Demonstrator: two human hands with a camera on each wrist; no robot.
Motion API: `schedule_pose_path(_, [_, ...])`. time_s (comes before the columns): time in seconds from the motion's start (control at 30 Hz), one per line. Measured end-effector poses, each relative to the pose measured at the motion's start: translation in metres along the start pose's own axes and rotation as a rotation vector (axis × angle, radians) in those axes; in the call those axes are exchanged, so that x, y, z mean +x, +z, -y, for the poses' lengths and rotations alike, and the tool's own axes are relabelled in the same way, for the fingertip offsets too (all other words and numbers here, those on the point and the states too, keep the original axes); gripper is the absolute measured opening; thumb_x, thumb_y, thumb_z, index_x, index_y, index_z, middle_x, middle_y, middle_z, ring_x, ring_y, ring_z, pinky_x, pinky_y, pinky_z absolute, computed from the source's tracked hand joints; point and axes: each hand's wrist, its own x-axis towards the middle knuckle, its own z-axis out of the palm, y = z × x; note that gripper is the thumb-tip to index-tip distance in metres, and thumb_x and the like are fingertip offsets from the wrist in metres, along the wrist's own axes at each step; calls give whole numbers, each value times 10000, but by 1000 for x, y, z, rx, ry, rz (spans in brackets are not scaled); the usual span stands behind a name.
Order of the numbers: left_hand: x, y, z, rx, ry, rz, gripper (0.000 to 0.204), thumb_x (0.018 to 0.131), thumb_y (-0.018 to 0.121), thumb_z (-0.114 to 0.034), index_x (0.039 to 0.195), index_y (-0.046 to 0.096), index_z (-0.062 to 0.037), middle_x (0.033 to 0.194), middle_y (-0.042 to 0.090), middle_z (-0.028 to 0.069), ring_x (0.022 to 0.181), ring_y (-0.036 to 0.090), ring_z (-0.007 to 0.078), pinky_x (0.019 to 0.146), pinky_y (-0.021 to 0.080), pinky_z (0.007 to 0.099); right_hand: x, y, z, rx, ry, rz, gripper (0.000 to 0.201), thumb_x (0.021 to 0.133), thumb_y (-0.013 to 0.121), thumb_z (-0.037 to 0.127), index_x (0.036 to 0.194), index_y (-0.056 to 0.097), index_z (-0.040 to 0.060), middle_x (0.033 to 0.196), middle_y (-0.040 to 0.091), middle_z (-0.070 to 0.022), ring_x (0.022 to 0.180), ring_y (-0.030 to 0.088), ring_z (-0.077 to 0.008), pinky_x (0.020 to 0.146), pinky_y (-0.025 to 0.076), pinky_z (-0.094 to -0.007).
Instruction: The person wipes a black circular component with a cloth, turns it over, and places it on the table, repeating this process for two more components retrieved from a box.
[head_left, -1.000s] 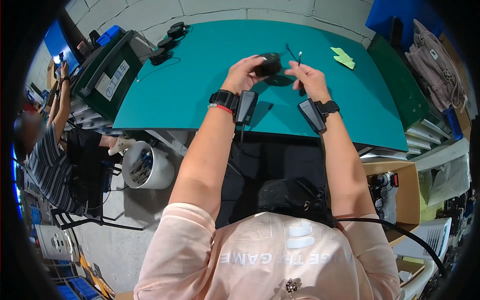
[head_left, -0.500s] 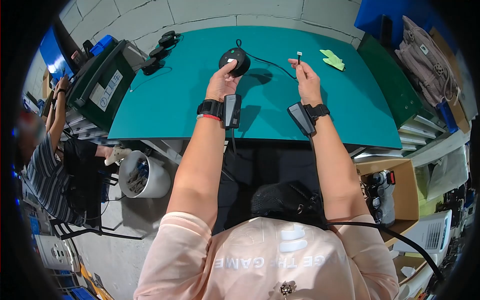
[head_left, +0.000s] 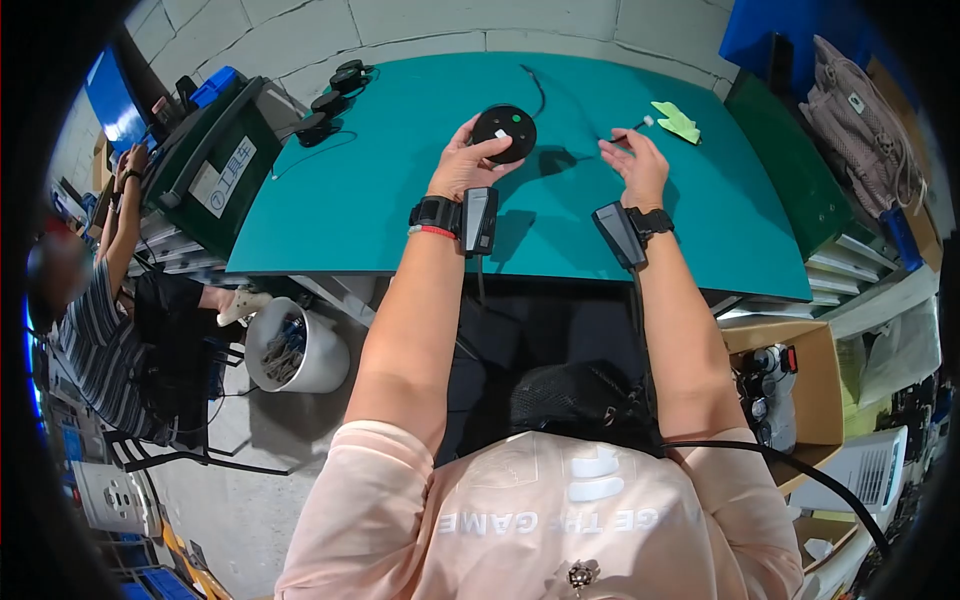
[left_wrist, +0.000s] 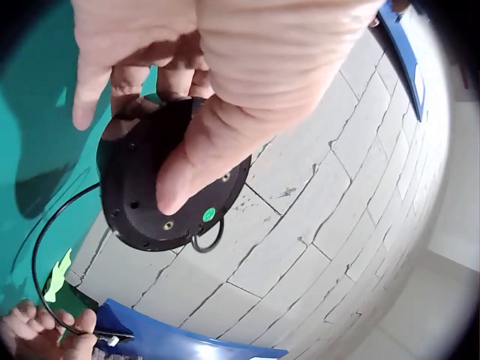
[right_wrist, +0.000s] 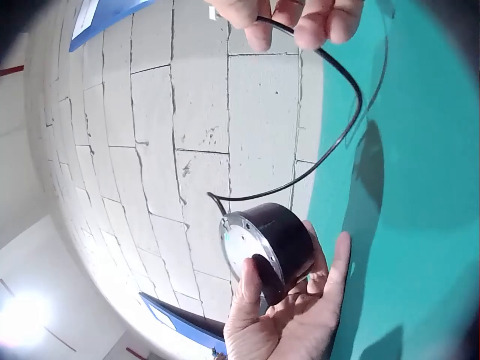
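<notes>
My left hand (head_left: 462,168) holds a black round puck-shaped device (head_left: 518,142), thumb pressed on its flat face and fingers round its side. The face carries small screw holes and a green dot sticker (left_wrist: 209,215). A thin black cable (right_wrist: 358,97) leaves the device's edge and loops over to my right hand (head_left: 642,170). There, thumb and fingers pinch the cable close to its end, where a small white connector (head_left: 648,121) sticks out to the right. Both hands are raised over the green table (head_left: 400,230), and the device's shadow falls on it.
Several similar black devices (head_left: 330,103) line the table's back left, one with a trailing cable. A bright green scrap (head_left: 680,124) lies at the back right. A cardboard box (head_left: 818,400) stands right below, a white bin (head_left: 325,350) left below. Another person (head_left: 100,330) sits at left.
The hands were close together at first, then spread apart. Since then the device has shifted slightly right with its flat face turned further up, and the connector has tipped from upright to pointing right.
</notes>
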Motion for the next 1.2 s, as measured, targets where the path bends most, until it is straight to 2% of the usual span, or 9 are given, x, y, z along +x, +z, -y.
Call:
schedule_pose_path(0.07, [-4,4,1,-31,20,70,559,683,686,77,1169,467,-91,1072,565,142,971,587,304,865,484,495,8,-7,-8,261,76,120,197,824,518,87,916,581,-75,882,605,-132,840,633,-249,746,505,-313])
schedule_pose_path(0.2, [-12,16,1,-45,-19,125,473,758,697,-100,1171,470,-59,1077,564,137,1018,567,252,871,485,426,4,-3,-10,156,-3,207,208,798,503,43,937,573,-95,913,601,-164,870,625,-273,813,490,-345])
schedule_pose_path(0.27, [-12,16,3,6,-20,158,409,815,652,-247,1137,499,-46,1070,571,116,1029,554,218,882,476,378,3,-5,-4,335,181,356,227,791,544,46,967,570,-96,956,594,-186,876,624,-262,816,502,-329])
schedule_pose_path(0.37, [-11,18,4,116,-69,137,463,838,605,-377,1118,533,-15,1065,577,129,997,555,214,904,440,342,-10,7,8,225,181,205,235,776,595,12,979,570,-102,951,593,-196,899,618,-251,802,517,-298])
schedule_pose_path(0.47, [-3,10,6,225,-146,129,543,804,649,-386,1140,522,22,1058,581,134,993,551,204,915,423,335,1,-1,-2,3,187,337,282,771,622,-21,1030,546,-100,967,583,-184,911,615,-231,795,524,-268])
schedule_pose_path(0.67, [-3,7,9,322,-112,79,667,714,742,-393,1133,514,74,1070,577,125,963,536,179,871,414,297,-1,0,-10,58,200,548,432,795,591,-38,1198,439,-75,1123,524,-176,956,598,-216,815,512,-280])
schedule_pose_path(1.0, [7,-2,12,326,34,-172,536,695,773,-338,1029,565,27,1009,562,88,944,498,161,883,362,267,-8,6,-8,129,405,680,561,827,630,148,1287,368,-39,1132,538,-162,973,597,-265,756,547,-327])
schedule_pose_path(1.1, [3,2,9,285,-36,58,524,710,769,-232,1111,540,17,1078,549,79,945,493,151,866,361,228,-5,7,-11,52,411,719,557,850,598,316,1266,410,-4,1068,571,-138,885,632,-260,706,563,-340])
schedule_pose_path(1.2, [-4,11,10,348,-13,250,589,696,770,-140,1201,498,-7,1116,544,72,943,506,136,824,375,202,-1,2,-14,140,401,705,537,844,607,319,1242,439,0,1038,581,-122,855,635,-209,703,563,-333])
